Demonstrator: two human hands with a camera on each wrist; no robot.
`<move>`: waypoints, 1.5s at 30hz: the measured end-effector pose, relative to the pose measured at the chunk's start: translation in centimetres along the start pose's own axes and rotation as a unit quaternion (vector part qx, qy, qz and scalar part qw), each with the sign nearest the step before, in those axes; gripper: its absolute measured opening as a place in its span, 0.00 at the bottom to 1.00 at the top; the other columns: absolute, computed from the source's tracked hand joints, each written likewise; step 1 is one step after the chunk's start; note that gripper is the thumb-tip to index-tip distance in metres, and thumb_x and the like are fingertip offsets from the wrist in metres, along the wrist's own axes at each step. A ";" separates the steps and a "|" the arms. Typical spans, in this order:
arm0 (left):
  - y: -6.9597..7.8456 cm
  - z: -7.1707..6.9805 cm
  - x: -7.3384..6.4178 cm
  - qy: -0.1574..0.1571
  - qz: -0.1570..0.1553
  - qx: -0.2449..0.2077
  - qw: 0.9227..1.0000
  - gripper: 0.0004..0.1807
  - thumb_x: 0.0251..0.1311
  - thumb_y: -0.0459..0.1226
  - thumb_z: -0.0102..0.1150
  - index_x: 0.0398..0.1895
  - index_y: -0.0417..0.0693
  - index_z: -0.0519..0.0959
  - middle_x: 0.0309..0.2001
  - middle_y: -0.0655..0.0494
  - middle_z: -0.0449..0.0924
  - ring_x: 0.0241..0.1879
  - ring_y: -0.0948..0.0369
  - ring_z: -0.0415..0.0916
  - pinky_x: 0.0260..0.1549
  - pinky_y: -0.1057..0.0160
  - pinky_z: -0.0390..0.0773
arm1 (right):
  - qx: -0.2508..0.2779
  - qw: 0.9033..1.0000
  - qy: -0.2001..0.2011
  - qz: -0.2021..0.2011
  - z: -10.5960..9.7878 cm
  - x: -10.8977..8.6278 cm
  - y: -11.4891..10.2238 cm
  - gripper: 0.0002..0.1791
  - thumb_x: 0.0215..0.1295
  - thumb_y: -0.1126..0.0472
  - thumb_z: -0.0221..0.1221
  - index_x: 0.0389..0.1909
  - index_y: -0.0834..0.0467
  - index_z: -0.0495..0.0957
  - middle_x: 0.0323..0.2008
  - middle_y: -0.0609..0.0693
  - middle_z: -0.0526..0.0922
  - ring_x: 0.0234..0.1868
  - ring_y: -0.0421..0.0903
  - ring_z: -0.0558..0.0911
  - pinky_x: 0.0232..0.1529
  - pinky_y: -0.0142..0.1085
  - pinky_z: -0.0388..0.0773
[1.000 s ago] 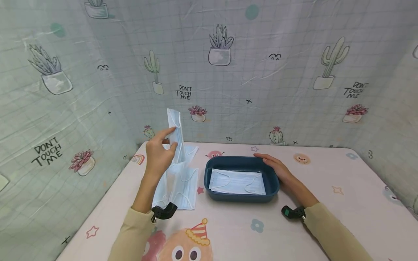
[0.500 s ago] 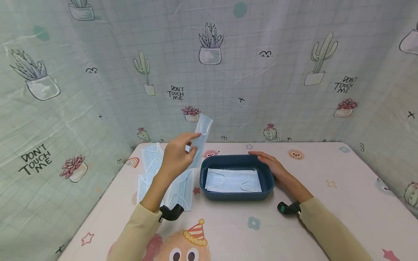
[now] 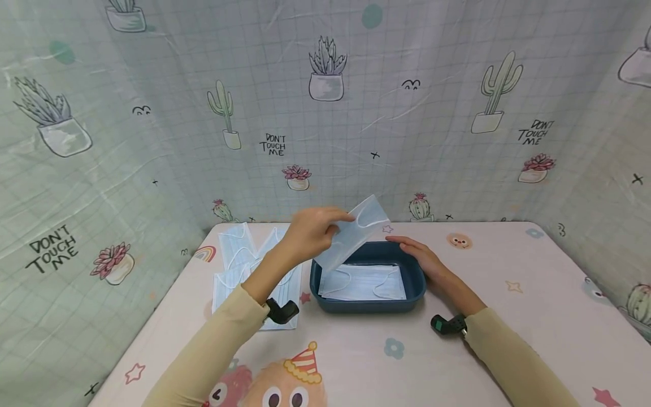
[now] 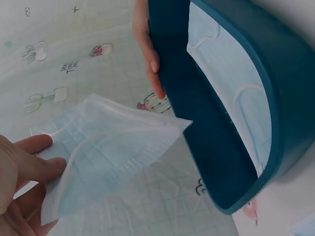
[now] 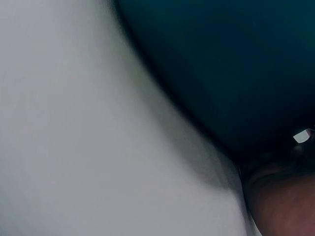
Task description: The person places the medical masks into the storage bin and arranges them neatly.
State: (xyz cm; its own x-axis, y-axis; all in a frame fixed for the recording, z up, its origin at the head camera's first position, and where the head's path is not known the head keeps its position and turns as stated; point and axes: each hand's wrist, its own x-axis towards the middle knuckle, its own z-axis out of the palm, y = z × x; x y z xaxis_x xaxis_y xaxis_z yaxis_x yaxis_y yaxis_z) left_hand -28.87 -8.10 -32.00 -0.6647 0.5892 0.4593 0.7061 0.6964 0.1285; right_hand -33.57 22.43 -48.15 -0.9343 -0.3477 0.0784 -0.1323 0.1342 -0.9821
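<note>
My left hand (image 3: 311, 234) pinches a pale blue face mask (image 3: 358, 229) near one end, its thumb (image 4: 54, 167) on the face turned to the left wrist camera. The mask hangs tilted over the back left corner of a dark blue bin (image 3: 368, 306). Inside that bin, toward its front, face masks (image 3: 363, 284) with white ear loops lie flat. My right hand (image 3: 432, 268) rests with extended fingers along the bin's right back corner. In the right wrist view the bin's wall (image 5: 221, 69) fills the top, with a dark, blurred bit of hand (image 5: 288, 204) below.
Left of the bin, several more face masks (image 3: 234, 246) lie overlapping on the patterned tabletop (image 3: 356, 362), partly hidden behind my left forearm. A hanging curtain (image 3: 264, 68) with printed cacti encloses the back and sides.
My left hand has carried the face mask rightward from above the loose masks to over the bin, tipping it from upright to slanted. My right hand has stayed at the bin.
</note>
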 end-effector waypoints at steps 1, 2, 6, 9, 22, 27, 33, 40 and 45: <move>0.0 0.2 0.4 -0.009 0.000 -0.007 1.000 0.23 0.64 0.25 0.59 0.55 0.58 0.88 0.57 0.58 0.88 0.52 0.58 0.86 0.39 0.61 0.85 | 0.001 1.000 0.001 0.001 0.0 0.0 0.0 0.27 0.84 0.54 0.41 0.78 0.56 0.64 0.81 0.59 0.58 0.83 0.62 0.51 0.81 0.63 0.45; 0.0 0.4 0.7 -0.019 -0.001 -0.017 1.000 0.23 0.64 0.25 0.59 0.54 0.58 0.88 0.56 0.58 0.88 0.49 0.60 0.85 0.35 0.64 0.82 | 0.004 1.000 0.004 0.007 0.0 0.0 0.0 0.27 0.84 0.55 0.41 0.78 0.57 0.63 0.81 0.59 0.58 0.83 0.62 0.51 0.82 0.62 0.45; -0.3 1.2 2.0 -0.075 -0.010 -0.084 0.994 0.25 0.62 0.23 0.56 0.53 0.57 0.89 0.55 0.56 0.88 0.33 0.60 0.76 0.26 0.67 0.65 | 0.010 0.999 0.018 0.035 0.1 -0.1 -0.1 0.30 0.84 0.55 0.42 0.80 0.62 0.57 0.81 0.63 0.54 0.83 0.63 0.50 0.82 0.61 0.45; -0.7 1.8 2.9 -0.132 -0.013 -0.136 0.982 0.25 0.62 0.22 0.55 0.52 0.55 0.89 0.57 0.53 0.87 0.35 0.60 0.77 0.30 0.68 0.69 | 0.021 0.998 0.027 0.047 0.1 -0.1 -0.1 0.31 0.83 0.56 0.41 0.80 0.64 0.54 0.81 0.65 0.54 0.83 0.63 0.51 0.82 0.59 0.45; -2.1 4.6 5.6 -0.308 -0.005 -0.244 0.920 0.25 0.59 0.17 0.52 0.51 0.45 0.89 0.58 0.50 0.86 0.63 0.55 0.79 0.66 0.54 0.78 | 0.034 0.998 0.023 0.055 0.3 0.0 -0.2 0.28 0.83 0.57 0.40 0.79 0.57 0.60 0.80 0.59 0.59 0.81 0.60 0.56 0.82 0.59 0.48; -2.3 5.9 5.9 -0.343 0.001 -0.262 0.902 0.25 0.57 0.16 0.52 0.51 0.43 0.88 0.58 0.49 0.86 0.62 0.56 0.79 0.69 0.52 0.75 | 0.023 0.999 0.021 0.044 0.2 0.0 -0.1 0.26 0.82 0.57 0.39 0.77 0.52 0.66 0.81 0.54 0.59 0.83 0.57 0.54 0.82 0.60 0.48; -2.1 7.2 5.7 -0.383 -0.010 -0.275 0.882 0.26 0.56 0.16 0.50 0.53 0.40 0.87 0.59 0.48 0.85 0.58 0.58 0.80 0.68 0.56 0.75 | 0.026 0.999 0.013 0.029 0.1 0.0 -0.1 0.26 0.83 0.56 0.41 0.77 0.54 0.66 0.82 0.55 0.58 0.84 0.57 0.51 0.83 0.60 0.43; -1.8 8.1 5.9 -0.407 -0.016 -0.256 0.877 0.26 0.56 0.15 0.49 0.52 0.40 0.87 0.58 0.47 0.85 0.53 0.61 0.80 0.62 0.64 0.77 | 0.014 1.000 0.013 0.024 0.0 0.0 -0.2 0.26 0.83 0.57 0.41 0.77 0.55 0.65 0.81 0.56 0.58 0.84 0.59 0.50 0.82 0.62 0.41; -2.0 8.5 5.9 -0.416 -0.028 -0.241 0.876 0.27 0.55 0.14 0.49 0.53 0.39 0.86 0.58 0.46 0.85 0.51 0.63 0.78 0.55 0.70 0.75 | 0.013 1.000 0.013 0.015 0.1 0.1 -0.2 0.26 0.83 0.58 0.40 0.77 0.56 0.66 0.81 0.56 0.59 0.84 0.58 0.50 0.82 0.62 0.40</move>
State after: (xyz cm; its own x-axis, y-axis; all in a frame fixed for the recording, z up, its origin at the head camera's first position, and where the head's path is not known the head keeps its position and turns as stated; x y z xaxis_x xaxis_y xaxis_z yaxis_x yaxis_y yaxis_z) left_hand -36.24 -2.51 -37.05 -0.5077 0.7944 -0.3334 0.5545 0.5975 0.5792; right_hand -33.59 22.28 -48.01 -0.9460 -0.3197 0.0530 -0.0958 0.1196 -0.9882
